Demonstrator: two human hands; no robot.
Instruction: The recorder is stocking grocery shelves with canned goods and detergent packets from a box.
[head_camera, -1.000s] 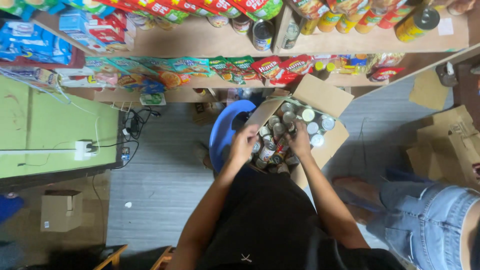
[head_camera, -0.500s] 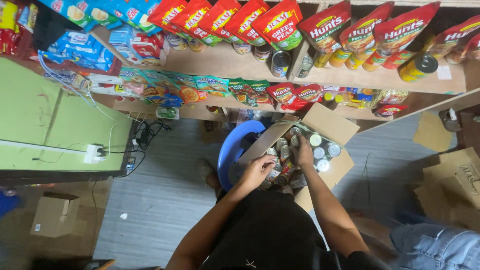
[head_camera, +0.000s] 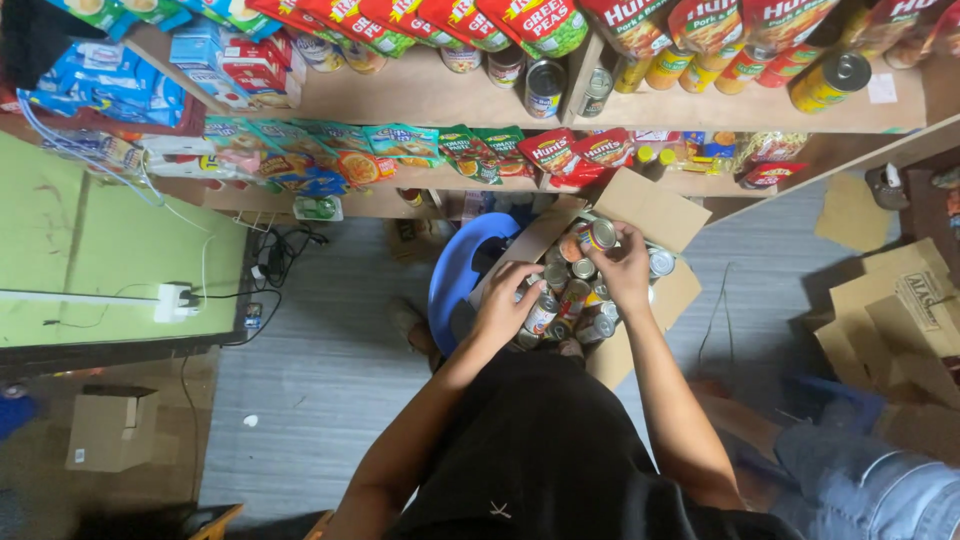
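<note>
Landmark: open brown cardboard box (head_camera: 655, 215), packed with small metal cans, set on a round blue plastic stool (head_camera: 455, 275).

Cans inside the box: roughly ten tops are seen, exact count can't be told, some are hidden by the hands.

Right hand (head_camera: 622, 268) is held over the box's upper middle, fingers clamped on one small silver-topped can with an orange label (head_camera: 595, 237), lifted just above the rest.

Left hand (head_camera: 505, 300) is laid at the box's near-left edge, fingers curled on a second can (head_camera: 541, 314) standing among the others; how firm the grip is can't be told.

Two wooden shelves (head_camera: 420, 100) are seen beyond the box, stocked with pouches, cartons and tins; one yellow can (head_camera: 828, 82) is lying on its side on the upper shelf, far right of the box.

Left of the box: a green panel (head_camera: 100, 260) with a white power strip (head_camera: 172, 302) and cables. One small closed carton (head_camera: 112, 428) sits below it. Flattened cardboard (head_camera: 900, 310) is piled right of the box. Floor: grey planking (head_camera: 310, 370).
</note>
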